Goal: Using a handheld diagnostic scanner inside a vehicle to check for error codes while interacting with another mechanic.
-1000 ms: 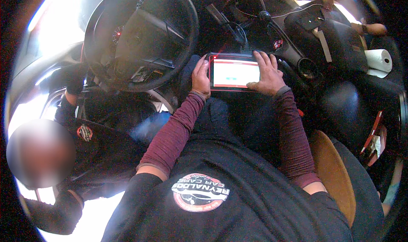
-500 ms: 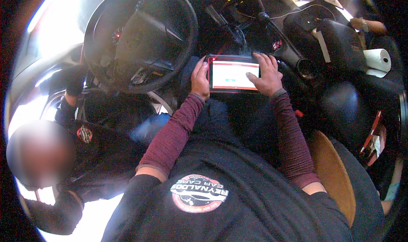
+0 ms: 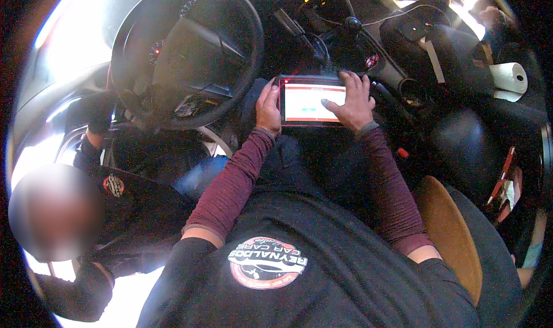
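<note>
A dark tablet [image 3: 314, 102] with a lit white-and-red screen is held level in front of my lap. My left hand [image 3: 268, 109] grips its left edge, thumb along the near side and fingers hidden behind. My right hand [image 3: 354, 104] wraps its upper right corner with the fingers at the far edge, while the thumb reaches over the screen; whether the thumb touches the glass I cannot tell.
Ahead on the left stands a steering wheel [image 3: 187, 57]. Right of the tablet are a gear lever [image 3: 352, 23] and a cup holder [image 3: 410, 89]. A paper towel roll [image 3: 508, 78] lies at the far right. Another person in a black shirt [image 3: 135, 198] is at the left.
The thumb of my right hand has shifted left over the screen. Tablet and both hands sit slightly further left in view. At the far right, another person's arm has moved.
</note>
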Tool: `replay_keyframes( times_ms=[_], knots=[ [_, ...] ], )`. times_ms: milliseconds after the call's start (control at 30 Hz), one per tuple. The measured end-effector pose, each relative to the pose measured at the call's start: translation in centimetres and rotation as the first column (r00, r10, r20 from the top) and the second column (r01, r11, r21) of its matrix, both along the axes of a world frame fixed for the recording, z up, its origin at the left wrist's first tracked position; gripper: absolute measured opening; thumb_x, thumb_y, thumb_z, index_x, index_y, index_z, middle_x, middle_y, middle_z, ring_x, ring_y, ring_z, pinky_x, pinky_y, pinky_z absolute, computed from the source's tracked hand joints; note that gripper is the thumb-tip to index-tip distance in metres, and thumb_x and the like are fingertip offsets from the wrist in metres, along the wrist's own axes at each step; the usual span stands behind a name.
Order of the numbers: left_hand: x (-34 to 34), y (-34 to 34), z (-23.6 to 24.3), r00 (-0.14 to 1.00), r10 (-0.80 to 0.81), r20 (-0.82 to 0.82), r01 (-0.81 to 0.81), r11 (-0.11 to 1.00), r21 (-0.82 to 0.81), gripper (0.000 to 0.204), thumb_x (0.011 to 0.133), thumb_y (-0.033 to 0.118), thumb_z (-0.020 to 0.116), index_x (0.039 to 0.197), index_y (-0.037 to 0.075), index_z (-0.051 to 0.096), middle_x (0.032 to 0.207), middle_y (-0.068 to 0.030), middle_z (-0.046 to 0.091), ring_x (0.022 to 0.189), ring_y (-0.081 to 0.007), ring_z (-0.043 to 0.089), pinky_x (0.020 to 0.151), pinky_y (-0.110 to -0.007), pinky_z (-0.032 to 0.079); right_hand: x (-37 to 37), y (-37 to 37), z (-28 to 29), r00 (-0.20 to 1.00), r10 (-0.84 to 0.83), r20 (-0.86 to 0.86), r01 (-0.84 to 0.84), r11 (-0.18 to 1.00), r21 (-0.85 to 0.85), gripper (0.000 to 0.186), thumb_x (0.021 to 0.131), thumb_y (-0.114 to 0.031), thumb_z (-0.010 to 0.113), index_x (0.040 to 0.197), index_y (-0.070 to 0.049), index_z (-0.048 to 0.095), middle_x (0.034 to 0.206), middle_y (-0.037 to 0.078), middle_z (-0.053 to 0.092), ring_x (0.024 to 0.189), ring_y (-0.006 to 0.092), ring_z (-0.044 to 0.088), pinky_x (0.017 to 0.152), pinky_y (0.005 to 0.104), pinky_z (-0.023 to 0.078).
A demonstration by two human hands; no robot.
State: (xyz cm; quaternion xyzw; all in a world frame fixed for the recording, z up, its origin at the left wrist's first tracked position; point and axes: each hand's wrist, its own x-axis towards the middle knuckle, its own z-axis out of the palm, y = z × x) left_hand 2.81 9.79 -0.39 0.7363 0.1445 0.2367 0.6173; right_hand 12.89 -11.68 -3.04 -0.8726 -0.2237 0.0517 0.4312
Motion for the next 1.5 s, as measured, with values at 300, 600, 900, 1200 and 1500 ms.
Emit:
replay_keyframes(
  times_ms=[300, 600, 900, 1200, 1500],
  knots=[
    [-0.3, -0.3, -0.4, 0.998, 0.067, -0.012, -0.065, 0.992, 0.112, 0.044, 0.102, 0.022, 0.041, 0.135, -0.006, 0.052, 0.128, -0.0136, 0.061, 0.119, -0.0199, 0.055, 0.105, -0.031, 0.039, -2.4, 0.4, 2.1, 0.995, -0.055, 0.082, 0.071, 0.975, -0.209, 0.11, 0.066, -0.061, 0.078, 0.15, -0.011, 0.029, 0.159, 0.016, 0.02, 0.149, 0.042, 0.008, 0.105, 0.0741, 0.021],
    [-0.1, -0.4, 0.5, 1.0, 0.019, -0.01, -0.017, 0.985, 0.17, 0.044, 0.102, 0.02, 0.04, 0.135, -0.007, 0.051, 0.127, -0.0134, 0.061, 0.12, -0.0196, 0.054, 0.105, -0.03, 0.038, 2.0, -2.0, -0.5, 0.994, 0.094, 0.057, -0.092, 0.995, -0.026, 0.084, 0.068, -0.042, 0.077, 0.143, -0.022, 0.045, 0.151, 0.011, 0.037, 0.146, 0.036, 0.021, 0.106, 0.0646, 0.031],
    [-0.4, -0.7, 0.8, 0.999, 0.02, -0.034, -0.018, 0.999, 0.048, 0.044, 0.103, 0.018, 0.04, 0.138, -0.006, 0.047, 0.127, -0.0118, 0.061, 0.115, -0.0179, 0.057, 0.102, -0.029, 0.042, 2.6, -1.6, -2.2, 0.982, 0.141, 0.13, -0.15, 0.987, 0.065, 0.084, 0.068, -0.04, 0.08, 0.143, -0.022, 0.046, 0.15, 0.013, 0.037, 0.144, 0.0365, 0.022, 0.111, 0.0615, 0.031],
    [0.1, -0.8, 0.5, 0.999, 0.007, 0.045, -0.005, 0.999, -0.036, 0.041, 0.099, 0.019, 0.041, 0.129, -0.005, 0.056, 0.124, -0.0135, 0.063, 0.114, -0.0209, 0.059, 0.103, -0.032, 0.041, 2.1, -1.3, -2.1, 0.987, 0.1, 0.125, -0.104, 0.994, 0.022, 0.087, 0.068, -0.041, 0.081, 0.144, -0.023, 0.042, 0.152, 0.015, 0.032, 0.146, 0.0382, 0.018, 0.108, 0.0651, 0.033],
    [-0.3, -2.1, 1.9, 0.999, 0.037, -0.001, -0.037, 0.998, 0.056, 0.045, 0.1, 0.021, 0.041, 0.132, -0.009, 0.053, 0.131, -0.0181, 0.06, 0.122, -0.0246, 0.055, 0.108, -0.033, 0.037, 1.9, -2.0, -1.3, 0.984, 0.146, 0.099, -0.148, 0.989, 0.012, 0.093, 0.065, -0.037, 0.081, 0.146, -0.021, 0.04, 0.154, 0.017, 0.028, 0.147, 0.0407, 0.015, 0.109, 0.0667, 0.03]
  ],
)
